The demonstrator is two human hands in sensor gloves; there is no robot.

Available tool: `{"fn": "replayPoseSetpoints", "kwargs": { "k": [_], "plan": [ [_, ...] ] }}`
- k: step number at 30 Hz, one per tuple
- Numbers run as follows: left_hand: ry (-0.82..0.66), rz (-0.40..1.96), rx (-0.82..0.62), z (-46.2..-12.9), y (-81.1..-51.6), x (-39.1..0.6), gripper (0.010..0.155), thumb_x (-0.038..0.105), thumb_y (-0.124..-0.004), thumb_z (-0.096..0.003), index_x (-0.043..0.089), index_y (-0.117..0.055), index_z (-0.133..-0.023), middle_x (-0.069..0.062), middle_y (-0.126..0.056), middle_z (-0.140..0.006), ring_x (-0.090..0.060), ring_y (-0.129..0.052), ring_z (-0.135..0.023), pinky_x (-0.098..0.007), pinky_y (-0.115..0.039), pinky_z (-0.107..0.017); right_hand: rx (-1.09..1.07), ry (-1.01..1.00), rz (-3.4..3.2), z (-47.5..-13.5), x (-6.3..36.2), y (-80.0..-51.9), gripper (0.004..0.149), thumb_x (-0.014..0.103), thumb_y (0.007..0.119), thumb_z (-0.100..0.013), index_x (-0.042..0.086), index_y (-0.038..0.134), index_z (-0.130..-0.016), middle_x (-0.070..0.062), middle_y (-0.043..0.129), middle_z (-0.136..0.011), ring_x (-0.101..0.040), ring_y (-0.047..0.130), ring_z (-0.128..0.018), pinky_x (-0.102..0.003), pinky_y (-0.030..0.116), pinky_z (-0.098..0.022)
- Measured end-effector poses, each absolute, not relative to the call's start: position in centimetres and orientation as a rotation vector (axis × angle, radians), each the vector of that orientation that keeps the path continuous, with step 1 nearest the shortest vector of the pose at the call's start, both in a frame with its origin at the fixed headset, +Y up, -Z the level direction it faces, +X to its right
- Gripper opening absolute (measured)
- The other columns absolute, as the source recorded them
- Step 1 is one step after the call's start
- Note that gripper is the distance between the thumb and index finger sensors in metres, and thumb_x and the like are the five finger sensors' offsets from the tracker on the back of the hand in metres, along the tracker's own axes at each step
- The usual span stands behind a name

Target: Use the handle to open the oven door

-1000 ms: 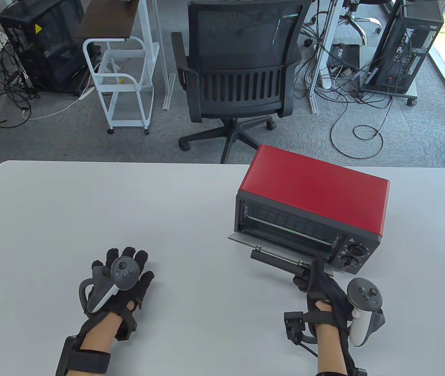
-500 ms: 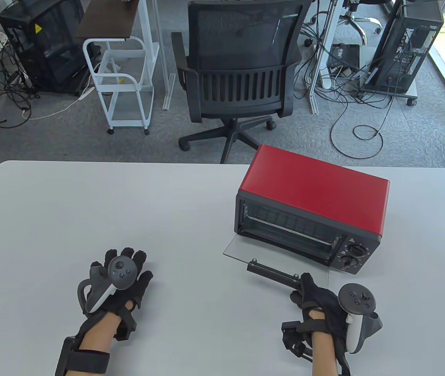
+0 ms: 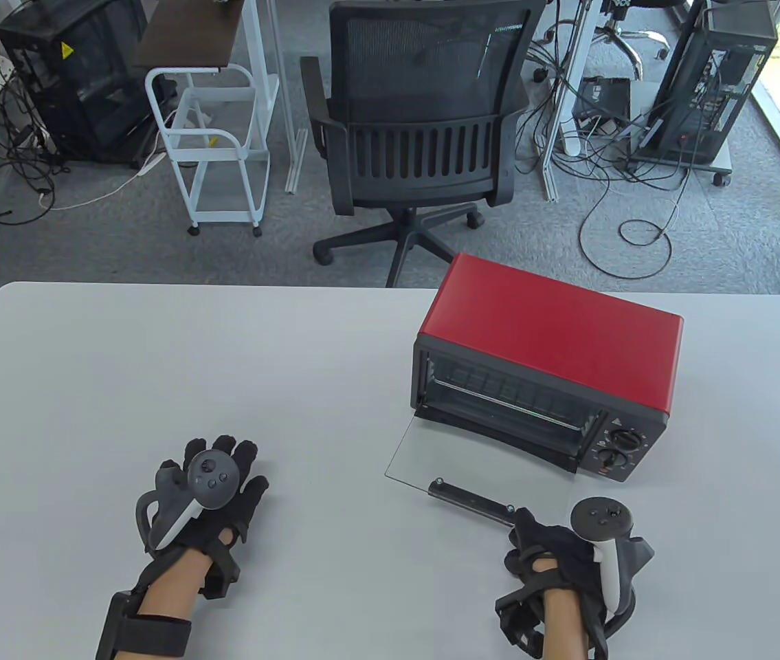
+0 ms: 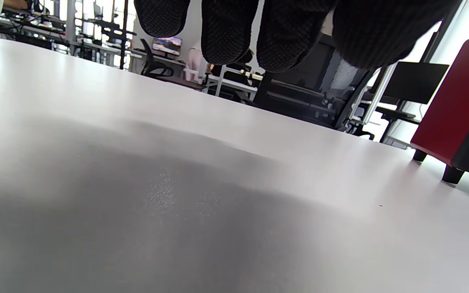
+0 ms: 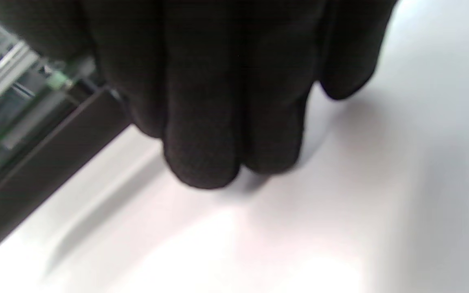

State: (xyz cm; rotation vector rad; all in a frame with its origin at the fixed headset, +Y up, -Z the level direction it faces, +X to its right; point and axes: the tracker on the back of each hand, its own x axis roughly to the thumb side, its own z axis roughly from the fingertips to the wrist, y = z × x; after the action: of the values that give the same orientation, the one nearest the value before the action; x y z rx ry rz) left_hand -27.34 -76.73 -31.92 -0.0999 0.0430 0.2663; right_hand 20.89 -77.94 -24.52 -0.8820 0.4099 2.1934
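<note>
The red oven (image 3: 554,337) stood on the right of the white surface (image 3: 225,357), its glass door (image 3: 479,467) swung down nearly flat toward the person. The right hand (image 3: 554,550) was at the right end of the black handle (image 3: 470,503) with its fingers (image 5: 218,122) curled down against it, apparently gripping, though blur hid the contact. The left hand (image 3: 207,502) lay well apart on the left, palm down, its fingers (image 4: 226,32) released and holding nothing.
</note>
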Motion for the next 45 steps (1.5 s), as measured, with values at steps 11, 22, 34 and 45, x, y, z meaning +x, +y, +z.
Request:
{"fn": "replayPoseSetpoints", "kwargs": {
  "k": [11,22,34,45],
  "plan": [
    [0.045,0.269,-0.105,-31.8,-76.8,-27.4,0.067,0.061,-0.068,-0.0459,0.038,-0.058,-0.108,0.0,-0.051,-0.123,-0.043,-0.039,-0.117,-0.073,-0.029,-0.073,-0.897,0.506,2.247,-25.3,20.8,-78.3,0.053,0.068,0.071,-0.043,0.029,0.101,-0.062,0.011,0.117,-0.046,-0.013,0.112,-0.052,-0.044,0.08,-0.057],
    [0.048,0.27,-0.118,-31.7,-76.8,-27.4,0.067,0.061,-0.068,-0.046,0.038,-0.058,-0.108,0.0,-0.051,-0.123,-0.043,-0.04,-0.117,-0.073,-0.029,-0.073,-0.859,0.573,2.457,-26.4,19.4,-78.2,0.05,0.068,0.074,-0.042,0.03,0.101,-0.06,0.015,0.116,-0.04,-0.008,0.112,-0.044,-0.043,0.082,-0.055],
    [0.054,0.269,-0.123,-31.8,-76.8,-27.4,0.067,0.061,-0.068,-0.0459,0.038,-0.058,-0.108,0.0,-0.051,-0.123,-0.043,-0.039,-0.117,-0.073,-0.029,-0.073,-0.703,0.51,2.546,-27.1,22.2,-72.8,0.053,0.068,0.072,-0.043,0.029,0.098,-0.067,0.01,0.114,-0.052,-0.016,0.109,-0.058,-0.047,0.078,-0.059],
    [0.062,0.259,-0.097,-31.7,-76.5,-27.2,0.068,0.061,-0.068,-0.0461,0.04,-0.054,-0.109,0.001,-0.046,-0.124,-0.043,-0.034,-0.118,-0.073,-0.025,-0.073,-0.603,-0.004,2.824,-27.0,22.2,-69.3,0.081,0.074,0.069,-0.043,0.038,0.044,-0.111,-0.002,0.054,-0.123,-0.027,0.059,-0.112,-0.064,0.046,-0.075]
  ]
}}
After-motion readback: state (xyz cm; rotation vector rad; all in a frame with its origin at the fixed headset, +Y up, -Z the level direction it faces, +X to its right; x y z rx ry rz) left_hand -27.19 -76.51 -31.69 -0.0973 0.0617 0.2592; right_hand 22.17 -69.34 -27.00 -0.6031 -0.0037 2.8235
